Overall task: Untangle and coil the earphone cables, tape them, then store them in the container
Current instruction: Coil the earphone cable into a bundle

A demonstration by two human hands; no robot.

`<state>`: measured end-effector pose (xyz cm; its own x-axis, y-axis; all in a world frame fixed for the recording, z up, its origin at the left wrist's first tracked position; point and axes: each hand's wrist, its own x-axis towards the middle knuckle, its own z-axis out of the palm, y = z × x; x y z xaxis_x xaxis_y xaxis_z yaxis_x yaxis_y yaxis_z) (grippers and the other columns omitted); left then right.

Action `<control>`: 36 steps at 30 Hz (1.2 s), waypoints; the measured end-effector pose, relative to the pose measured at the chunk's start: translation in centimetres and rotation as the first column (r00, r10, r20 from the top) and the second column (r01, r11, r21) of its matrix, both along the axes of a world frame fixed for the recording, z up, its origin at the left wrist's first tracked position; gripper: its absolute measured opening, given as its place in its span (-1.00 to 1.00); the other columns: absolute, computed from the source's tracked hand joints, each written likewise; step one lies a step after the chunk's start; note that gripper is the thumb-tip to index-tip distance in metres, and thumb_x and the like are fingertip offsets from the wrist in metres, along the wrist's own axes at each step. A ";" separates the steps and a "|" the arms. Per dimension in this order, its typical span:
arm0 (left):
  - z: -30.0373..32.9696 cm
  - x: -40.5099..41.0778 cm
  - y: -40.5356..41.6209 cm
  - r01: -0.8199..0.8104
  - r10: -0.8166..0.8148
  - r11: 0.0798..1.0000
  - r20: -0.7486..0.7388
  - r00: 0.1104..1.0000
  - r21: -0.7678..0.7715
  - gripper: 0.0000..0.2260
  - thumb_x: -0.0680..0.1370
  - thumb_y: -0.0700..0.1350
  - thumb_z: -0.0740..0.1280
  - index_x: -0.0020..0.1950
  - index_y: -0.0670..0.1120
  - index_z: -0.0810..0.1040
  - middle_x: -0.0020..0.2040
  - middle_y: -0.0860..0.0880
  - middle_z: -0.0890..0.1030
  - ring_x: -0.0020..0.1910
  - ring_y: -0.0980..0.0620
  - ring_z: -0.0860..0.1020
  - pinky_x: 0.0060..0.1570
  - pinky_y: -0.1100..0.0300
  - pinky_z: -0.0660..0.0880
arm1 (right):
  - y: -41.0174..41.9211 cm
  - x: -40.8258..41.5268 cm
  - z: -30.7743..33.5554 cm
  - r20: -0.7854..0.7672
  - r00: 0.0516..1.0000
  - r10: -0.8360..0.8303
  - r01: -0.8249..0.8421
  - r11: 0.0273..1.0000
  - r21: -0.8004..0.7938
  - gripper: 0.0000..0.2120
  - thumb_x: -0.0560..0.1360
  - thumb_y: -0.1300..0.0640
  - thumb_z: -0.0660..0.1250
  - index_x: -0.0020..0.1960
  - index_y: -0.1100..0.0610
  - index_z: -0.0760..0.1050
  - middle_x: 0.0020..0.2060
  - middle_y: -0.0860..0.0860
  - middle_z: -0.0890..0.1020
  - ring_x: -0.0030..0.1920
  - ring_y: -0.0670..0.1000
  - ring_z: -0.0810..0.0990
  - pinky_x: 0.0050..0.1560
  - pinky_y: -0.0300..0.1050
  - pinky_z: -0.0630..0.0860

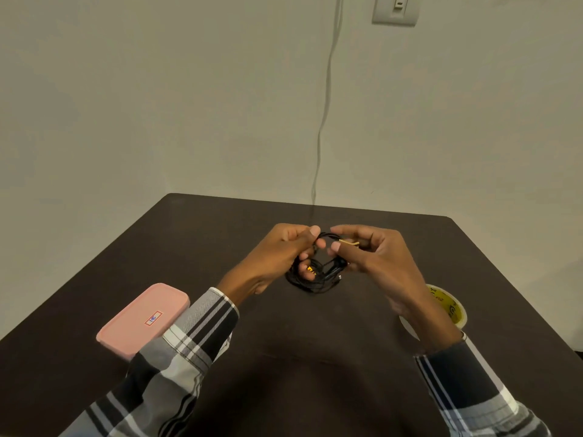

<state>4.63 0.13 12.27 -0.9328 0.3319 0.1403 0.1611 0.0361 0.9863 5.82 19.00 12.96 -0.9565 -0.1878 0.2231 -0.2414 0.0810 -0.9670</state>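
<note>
Both hands are raised just above the dark desk (315, 342), working a bundle of black earphone cables (310, 280) between them. The left hand (277, 253) has its fingers (310, 244) curled round the top loops, thumb pressed against forefinger. The right hand (375, 257) pinches narrow on a short strip of yellowish tape (349, 243), held against the cable just beside the left thumb. Below the fingers the rest of the cable hangs in loose overlapping loops, earbuds and plug dangling among them, with a small patch of yellow showing inside the bundle; whether that is tape already stuck on cannot be told.

By the look of it, untangling and coiling are largely done and taping is the step in hand, with storing left to do. The pink container (143, 320) lies with its lid on, well off to the left of the fingers and partly under the left sleeve; it appears it will need opening first. The tape roll (448, 305) sits near the right wrist, half hidden by it. A thin pale wire (328, 89) runs down the wall beyond the fingers, below a wall switch (396, 9). Nothing lies between fingers and container.
</note>
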 end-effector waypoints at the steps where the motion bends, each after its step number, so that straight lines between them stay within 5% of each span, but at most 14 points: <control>1: -0.2 0.0 -0.1 0.002 -0.002 1.000 0.000 1.000 0.020 -0.71 0.66 -0.01 0.22 -0.02 -0.19 0.62 -0.40 0.01 0.43 -0.42 0.06 0.50 -0.26 0.17 0.60 | 0.2 0.0 0.0 0.004 1.000 -0.002 0.002 1.000 -0.019 -0.77 0.50 0.24 0.46 0.16 0.13 0.66 -0.17 0.10 0.76 -0.09 -0.03 0.73 -0.17 -0.28 0.59; 9: -1.4 0.6 -1.5 -0.001 -0.014 0.990 0.107 0.994 0.140 -0.74 0.52 -0.13 0.41 0.11 -0.27 0.65 -0.09 -0.18 0.71 -0.12 -0.03 0.70 -0.17 0.16 0.63 | 1.0 0.0 -0.3 0.139 0.988 0.063 -0.048 0.993 -0.112 -0.85 0.47 0.24 0.47 0.03 0.15 0.72 -0.18 0.19 0.74 -0.21 0.06 0.70 -0.14 -0.13 0.66; 16: -2.9 1.1 -2.0 -0.119 0.128 0.974 0.032 0.991 -0.194 -0.89 0.46 -0.14 0.50 -0.07 -0.17 0.70 -0.25 -0.09 0.72 -0.31 0.08 0.67 -0.33 0.28 0.60 | 1.0 -0.7 -2.7 0.346 0.931 0.115 -0.094 0.993 -0.078 -0.89 0.48 0.28 0.45 -0.01 0.22 0.72 -0.22 0.20 0.71 -0.30 0.05 0.67 -0.30 -0.12 0.63; 22: -5.3 0.8 -2.3 -0.167 0.192 0.829 -0.010 0.981 -0.533 -0.90 0.42 -0.12 0.55 -0.21 -0.12 0.69 -0.39 -0.05 0.68 -0.40 0.10 0.64 -0.38 0.29 0.55 | -0.6 -0.1 -6.6 0.516 0.856 0.039 -0.029 0.999 -0.027 -0.92 0.50 0.34 0.40 -0.05 0.28 0.67 -0.28 0.20 0.69 -0.39 0.01 0.65 -0.40 -0.19 0.58; 25: -6.8 0.8 -2.1 -0.173 0.198 0.751 -0.034 0.980 -0.637 -0.88 0.39 -0.09 0.57 -0.27 -0.07 0.67 -0.43 -0.01 0.66 -0.51 0.12 0.58 -0.43 0.29 0.52 | -1.3 0.4 -8.4 0.410 0.910 -0.068 -0.012 0.982 0.190 -0.93 0.48 0.30 0.42 -0.11 0.21 0.69 -0.32 0.13 0.70 -0.39 -0.03 0.60 -0.44 -0.27 0.47; 30: -8.0 0.9 -2.2 -0.217 0.202 0.677 -0.106 0.974 -0.703 -0.87 0.36 -0.01 0.58 -0.30 0.01 0.67 -0.40 0.08 0.64 -0.56 0.26 0.51 -0.51 0.39 0.38 | -1.3 0.1 -9.7 0.155 0.976 -0.156 0.047 0.836 0.547 -0.94 0.41 0.08 0.49 -0.16 -0.05 0.74 -0.29 -0.09 0.73 -0.20 -0.08 0.68 -0.12 -0.09 0.57; 36: -9.1 1.2 -1.9 -0.249 0.160 0.635 -0.190 0.969 -0.731 -0.92 0.40 0.01 0.53 -0.18 0.03 0.71 -0.29 0.10 0.64 -0.35 0.24 0.52 -0.34 0.34 0.34 | -0.9 -0.1 -10.1 -0.053 0.996 -0.076 0.090 0.663 0.743 -0.87 0.46 -0.02 0.45 -0.01 -0.14 0.71 -0.34 -0.24 0.53 -0.21 -0.20 0.52 -0.24 -0.24 0.40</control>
